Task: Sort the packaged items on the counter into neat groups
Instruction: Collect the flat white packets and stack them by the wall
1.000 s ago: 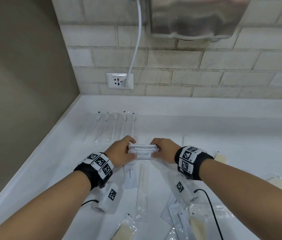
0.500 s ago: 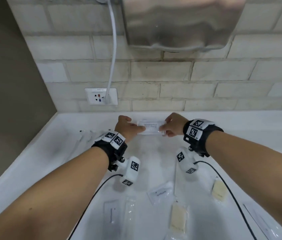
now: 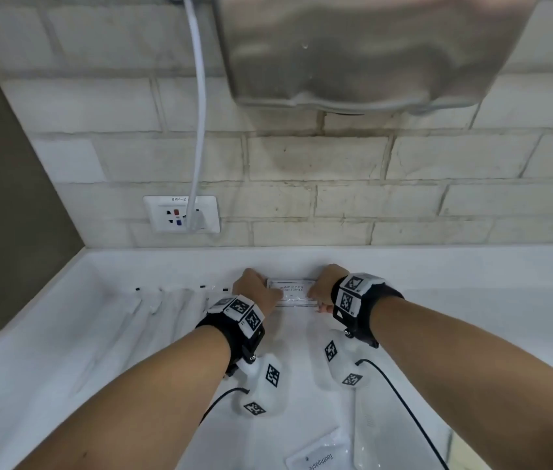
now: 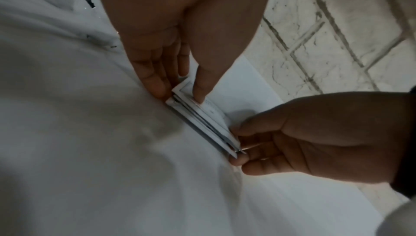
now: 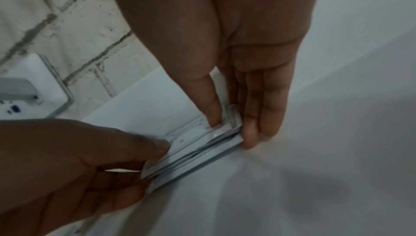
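A small stack of flat white shampoo sachets lies label up at the back of the white counter, close to the wall ledge. My left hand pinches its left end and my right hand pinches its right end. In the left wrist view my left hand has its thumb on top of the stack and its fingers at the side, their tips on the counter. The right wrist view shows my right hand holding the stack the same way. The stack's lower edge meets the counter.
Several clear-wrapped toothbrush packets lie in a row left of the stack. A toothpaste sachet lies near me. On the brick wall are a socket with a white cable, and a steel hand dryer overhead.
Both hands carried the sachet stack from the middle of the counter away to the back by the wall and lowered it. My head has moved forward with them.
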A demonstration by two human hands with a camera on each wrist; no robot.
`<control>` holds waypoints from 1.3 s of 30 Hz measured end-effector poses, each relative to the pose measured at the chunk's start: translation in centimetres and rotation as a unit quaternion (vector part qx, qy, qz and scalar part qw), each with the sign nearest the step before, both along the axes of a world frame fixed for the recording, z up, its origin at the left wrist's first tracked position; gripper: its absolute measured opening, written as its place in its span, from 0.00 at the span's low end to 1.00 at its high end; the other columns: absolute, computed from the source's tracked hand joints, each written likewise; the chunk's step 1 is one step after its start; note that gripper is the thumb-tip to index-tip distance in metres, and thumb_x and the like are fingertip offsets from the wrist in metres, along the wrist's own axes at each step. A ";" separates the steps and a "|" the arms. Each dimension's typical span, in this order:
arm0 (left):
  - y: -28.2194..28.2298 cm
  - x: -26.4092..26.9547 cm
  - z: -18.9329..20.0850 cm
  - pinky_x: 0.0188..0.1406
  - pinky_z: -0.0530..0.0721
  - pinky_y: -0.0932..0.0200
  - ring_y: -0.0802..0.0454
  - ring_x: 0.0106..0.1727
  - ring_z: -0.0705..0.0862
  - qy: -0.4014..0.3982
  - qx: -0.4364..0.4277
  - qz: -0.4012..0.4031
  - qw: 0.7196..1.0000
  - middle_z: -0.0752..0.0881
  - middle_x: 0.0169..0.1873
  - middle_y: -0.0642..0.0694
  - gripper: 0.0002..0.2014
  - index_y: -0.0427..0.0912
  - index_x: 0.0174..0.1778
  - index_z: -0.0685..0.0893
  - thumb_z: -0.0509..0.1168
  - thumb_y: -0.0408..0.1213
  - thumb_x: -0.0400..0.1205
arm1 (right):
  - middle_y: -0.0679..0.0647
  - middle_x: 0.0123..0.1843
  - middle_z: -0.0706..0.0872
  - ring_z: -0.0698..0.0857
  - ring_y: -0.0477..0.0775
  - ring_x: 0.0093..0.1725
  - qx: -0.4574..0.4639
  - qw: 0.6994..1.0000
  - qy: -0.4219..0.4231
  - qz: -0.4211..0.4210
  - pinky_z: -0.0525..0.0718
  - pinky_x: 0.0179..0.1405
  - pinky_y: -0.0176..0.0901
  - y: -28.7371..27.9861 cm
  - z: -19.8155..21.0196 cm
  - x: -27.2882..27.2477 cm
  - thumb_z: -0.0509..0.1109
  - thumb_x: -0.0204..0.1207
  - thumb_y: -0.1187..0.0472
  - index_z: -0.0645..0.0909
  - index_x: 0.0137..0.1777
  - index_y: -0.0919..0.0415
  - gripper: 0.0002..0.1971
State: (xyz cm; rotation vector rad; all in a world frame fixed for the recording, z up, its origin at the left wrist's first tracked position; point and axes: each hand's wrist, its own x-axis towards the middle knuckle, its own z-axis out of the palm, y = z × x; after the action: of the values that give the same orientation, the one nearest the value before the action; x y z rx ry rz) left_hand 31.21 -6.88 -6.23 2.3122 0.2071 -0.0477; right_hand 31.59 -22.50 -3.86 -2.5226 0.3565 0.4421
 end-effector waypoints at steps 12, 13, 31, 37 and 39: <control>0.2 -1.6 1.4 0.41 0.80 0.67 0.52 0.48 0.87 0.026 0.124 -0.102 0.987 0.89 0.49 0.50 0.28 0.43 0.61 0.84 0.79 0.38 0.63 | 0.52 0.46 0.89 0.88 0.54 0.42 -0.099 0.989 -0.009 0.111 0.86 0.37 0.39 0.4 1.1 -3.1 0.78 0.60 0.58 0.82 0.58 0.52 0.24; 0.0 -1.5 1.6 0.40 0.79 0.69 0.53 0.45 0.88 0.032 0.145 -0.106 0.983 0.90 0.45 0.50 0.25 0.45 0.59 0.86 0.77 0.38 0.65 | 0.52 0.46 0.89 0.87 0.54 0.41 -0.109 0.987 -0.009 0.116 0.85 0.36 0.39 0.5 1.2 -3.2 0.76 0.60 0.59 0.82 0.59 0.52 0.24; -1.1 0.6 1.1 0.39 0.82 0.63 0.50 0.53 0.90 0.043 0.252 -0.110 0.961 0.90 0.49 0.46 0.15 0.37 0.51 0.86 0.75 0.39 0.71 | 0.59 0.60 0.86 0.86 0.59 0.60 -0.145 0.984 -0.032 0.098 0.83 0.51 0.40 1.1 0.8 -1.8 0.73 0.73 0.68 0.79 0.64 0.65 0.19; -1.0 0.9 0.8 0.34 0.78 0.64 0.50 0.37 0.83 0.045 0.247 -0.127 0.960 0.77 0.26 0.51 0.15 0.43 0.27 0.73 0.73 0.38 0.72 | 0.58 0.58 0.87 0.88 0.59 0.57 -0.175 0.978 -0.023 0.107 0.86 0.56 0.45 1.4 0.4 -1.2 0.68 0.77 0.67 0.80 0.61 0.65 0.13; -1.0 0.9 1.0 0.35 0.79 0.63 0.50 0.36 0.81 0.053 0.239 -0.138 0.960 0.75 0.25 0.51 0.15 0.43 0.26 0.72 0.73 0.39 0.72 | 0.57 0.57 0.86 0.88 0.59 0.56 -0.179 0.976 -0.029 0.121 0.86 0.57 0.46 1.4 0.3 -1.1 0.67 0.77 0.66 0.80 0.62 0.64 0.14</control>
State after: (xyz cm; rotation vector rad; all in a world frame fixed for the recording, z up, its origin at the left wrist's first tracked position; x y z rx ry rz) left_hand 32.13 -7.83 -5.28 2.8104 -0.0624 -0.2918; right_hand 30.48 -21.14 -3.56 -2.9406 0.1115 0.4254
